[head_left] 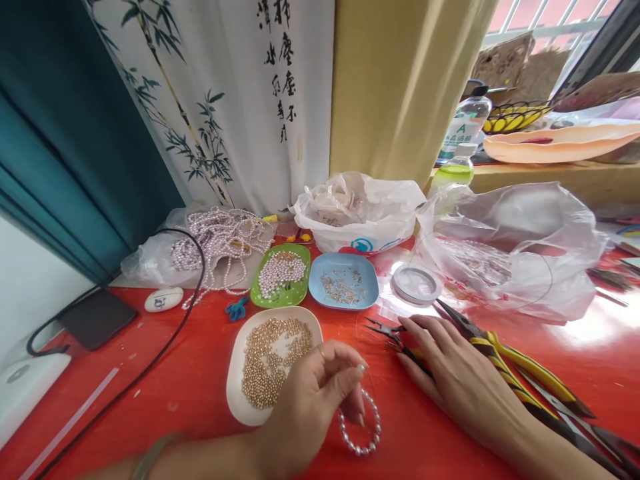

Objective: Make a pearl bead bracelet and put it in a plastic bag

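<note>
While a looped pearl bracelet (361, 427) hangs from the pinched fingertips of the left hand (310, 400), just above the red table (190, 393), the strand looks only as safe as that pinch: a slackened thumb could drop it, and if its cord is not yet tied, which cannot be told from here, pearls may scatter across the slick surface. The right hand (450, 373) lies flat and spread, fingers apart, resting on a pair of small black pliers (395, 337) and closed on nothing. Beside it, yellow-handled pliers (515, 367) point toward the bracelet, and a careless sweep of the wrist could knock either tool into the strand. Just left of the left hand sits a white dish of gold beads (273, 363), close enough that a nudge from the forearm might tip or spill it. Farther back stand a green dish of pearls (281, 273), a blue dish of small findings (343, 283) and a spool of clear cord (416, 285). A loose black cable (165, 347) crosses the table at the left, and a snag on it could drag nearby things along.
</note>
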Demonstrator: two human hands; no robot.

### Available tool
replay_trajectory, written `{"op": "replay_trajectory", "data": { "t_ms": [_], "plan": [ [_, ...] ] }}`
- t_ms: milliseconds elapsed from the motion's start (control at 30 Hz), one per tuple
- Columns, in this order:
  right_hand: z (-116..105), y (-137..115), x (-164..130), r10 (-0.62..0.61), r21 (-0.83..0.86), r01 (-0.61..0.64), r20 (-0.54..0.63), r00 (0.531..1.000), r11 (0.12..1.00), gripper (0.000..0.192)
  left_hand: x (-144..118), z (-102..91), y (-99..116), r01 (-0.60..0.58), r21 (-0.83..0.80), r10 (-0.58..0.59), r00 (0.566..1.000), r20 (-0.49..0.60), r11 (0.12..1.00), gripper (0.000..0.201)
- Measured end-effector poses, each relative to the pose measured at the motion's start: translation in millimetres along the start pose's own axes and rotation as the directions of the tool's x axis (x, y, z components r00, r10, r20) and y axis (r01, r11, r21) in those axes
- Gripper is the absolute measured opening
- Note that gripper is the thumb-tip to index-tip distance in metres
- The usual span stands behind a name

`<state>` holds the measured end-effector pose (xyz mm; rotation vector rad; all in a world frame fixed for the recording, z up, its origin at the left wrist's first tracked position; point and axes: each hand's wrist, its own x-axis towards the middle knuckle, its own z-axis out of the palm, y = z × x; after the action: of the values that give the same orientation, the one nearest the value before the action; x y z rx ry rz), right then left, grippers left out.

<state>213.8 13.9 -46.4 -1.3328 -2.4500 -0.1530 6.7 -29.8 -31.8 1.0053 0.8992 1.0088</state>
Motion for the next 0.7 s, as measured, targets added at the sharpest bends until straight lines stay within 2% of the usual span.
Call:
{"op": "replay_trajectory", "data": {
  "t_ms": [67, 100, 167, 200, 300, 400, 467, 533, 700],
  "plan": [
    [-12, -5, 4, 0.095, 0.135, -0.088, -0.042, 0.995, 0.987, 0.043, 0, -1.2, 2, -0.036, 0.036, 0.036, 0.999, -0.009, 0.999, 0.019],
    [-19, -8, 6, 0.145, 0.243, -0.139, -0.007, 0.989, 0.96, 0.041, 0, -2.2, 3, -0.058, 0.055, 0.059, 0.998, -0.018, 0.997, 0.019],
    [-31, -15, 9, 0.238, 0.484, -0.288, 0.163, 0.957, 0.826, 0.039, 0, -4.7, 6, -0.104, 0.091, 0.109, 0.993, -0.044, 0.99, 0.017],
    [-35, -17, 9, 0.244, 0.568, -0.348, 0.253, 0.936, 0.746, 0.041, 0, -6.0, 8, -0.127, 0.104, 0.133, 0.989, -0.058, 0.986, 0.015],
    [-38, -23, 7, 0.243, 0.666, -0.543, 0.494, 0.835, 0.511, 0.052, 2, -9.1, 11, -0.183, 0.123, 0.194, 0.977, -0.087, 0.975, 0.012],
    [-36, -27, 3, 0.197, 0.647, -0.673, 0.653, 0.732, 0.358, 0.066, 6, -10.0, 13, -0.199, 0.11, 0.21, 0.972, -0.103, 0.974, 0.01],
    [-37, -32, 2, 0.211, 0.651, -0.698, 0.668, 0.713, 0.299, 0.065, 8, -9.6, 13, -0.201, 0.087, 0.21, 0.971, -0.113, 0.976, 0.009],
    [-40, -37, 3, 0.255, 0.67, -0.69, 0.641, 0.724, 0.274, 0.059, 10, -9.1, 13, -0.212, 0.063, 0.219, 0.968, -0.125, 0.975, 0.008],
    [-46, -44, 6, 0.274, 0.683, -0.671, 0.613, 0.741, 0.289, 0.049, 9, -9.9, 12, -0.194, 0.045, 0.199, 0.972, -0.124, 0.98, 0.007]
  ]
}}
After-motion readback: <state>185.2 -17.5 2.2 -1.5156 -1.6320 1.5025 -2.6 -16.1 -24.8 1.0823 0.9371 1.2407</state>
